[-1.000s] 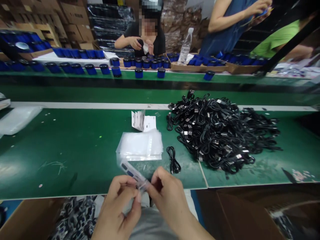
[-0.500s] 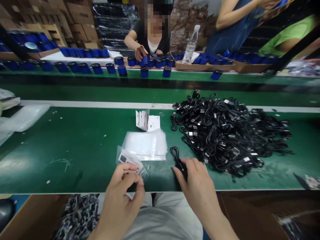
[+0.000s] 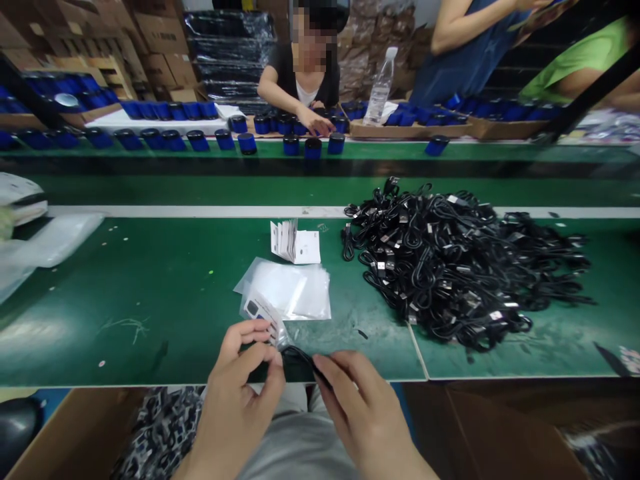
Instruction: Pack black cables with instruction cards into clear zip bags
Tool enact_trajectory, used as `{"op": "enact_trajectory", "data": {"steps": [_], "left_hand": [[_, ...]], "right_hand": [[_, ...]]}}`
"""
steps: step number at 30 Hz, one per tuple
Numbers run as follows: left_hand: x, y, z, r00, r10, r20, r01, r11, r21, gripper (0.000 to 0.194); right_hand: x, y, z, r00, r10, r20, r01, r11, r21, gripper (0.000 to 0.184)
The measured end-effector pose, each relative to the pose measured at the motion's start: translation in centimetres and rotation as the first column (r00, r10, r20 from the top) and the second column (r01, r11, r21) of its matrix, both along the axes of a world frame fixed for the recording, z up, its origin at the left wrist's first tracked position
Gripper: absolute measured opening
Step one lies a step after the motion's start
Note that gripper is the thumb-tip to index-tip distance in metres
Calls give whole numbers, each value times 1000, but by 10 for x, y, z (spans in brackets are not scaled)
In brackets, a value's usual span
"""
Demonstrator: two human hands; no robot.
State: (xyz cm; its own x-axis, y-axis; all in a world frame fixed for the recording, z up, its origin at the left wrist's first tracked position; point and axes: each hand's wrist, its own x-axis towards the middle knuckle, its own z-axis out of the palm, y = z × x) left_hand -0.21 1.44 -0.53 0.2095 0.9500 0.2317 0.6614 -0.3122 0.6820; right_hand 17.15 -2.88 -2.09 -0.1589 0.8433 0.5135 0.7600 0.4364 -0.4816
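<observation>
Right hand [image 3: 364,405] swung left, pinching black cable [image 3: 300,353]; left hand [image 3: 243,393], curled, pinches clear bag [image 3: 265,316].

Left hand [image 3: 243,380] holds a clear bag [image 3: 264,312]; right hand [image 3: 363,403], a cable [image 3: 300,354].

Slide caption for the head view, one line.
Left hand holds a clear bag, right hand a black cable; cable heap at right.

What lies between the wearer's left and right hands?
In the head view, a looped black cable, held by the right hand, its loop at the clear bag in the left hand.
</observation>
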Motion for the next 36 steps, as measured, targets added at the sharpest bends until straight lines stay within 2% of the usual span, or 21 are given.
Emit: {"op": "enact_trajectory", "data": {"steps": [4,9,12,14,16,18,21,23,26,30,31,32,33,35,36], "left_hand": [[1,-2,0,999,-8,-34,9,1000,26,17],[-1,-4,-1,999,-13,-51,15,999,46,17],[1,-7,-2,998,-8,-59,11,999,46,18],[3,-9,-2,998,-16,-62,19,999,48,17],[4,-11,-2,998,-7,-61,10,999,47,17],[4,-11,0,998,6,-62,-2,998,55,17],[3,-10,2,997,5,-78,3,994,109,18],[2,-10,4,997,8,-81,2,991,131,19],[3,-14,6,998,12,-55,-7,996,89,19],[5,-17,9,998,-25,-62,30,996,88,19],[5,-17,10,997,-34,-70,42,993,108,19],[6,-17,10,996,-41,-74,50,991,125,19],[6,-17,11,997,-41,-72,50,990,133,19],[6,-16,13,998,-26,-54,33,992,124,19],[5,-16,13,999,-15,-41,20,993,119,19]], "right_hand": [[-6,0,1,989,-105,-109,106,994,4,22],[-8,-1,1,991,71,-114,-73,997,-15,25],[-12,0,1,971,-23,-239,13,999,-41,21],[-14,3,3,906,-121,-407,59,985,-162,15],[-15,6,5,846,-167,-507,34,965,-260,11],[-15,7,5,858,-92,-506,-11,980,-196,14],[-15,5,2,932,132,-338,-141,990,-1,35],[-15,3,-1,937,197,-288,-208,978,-8,46],[-17,1,-3,921,188,-340,-215,976,-41,50],[-22,3,0,896,112,-430,-85,993,82,42],[-23,4,2,854,63,-516,-51,998,37,36],[-24,6,4,777,1,-629,-47,997,-57,30],[-25,7,7,662,-78,-745,-85,980,-178,21],[-23,11,11,396,-252,-883,-263,890,-372,9],[-21,11,12,307,-300,-903,-344,850,-399,10]]}}
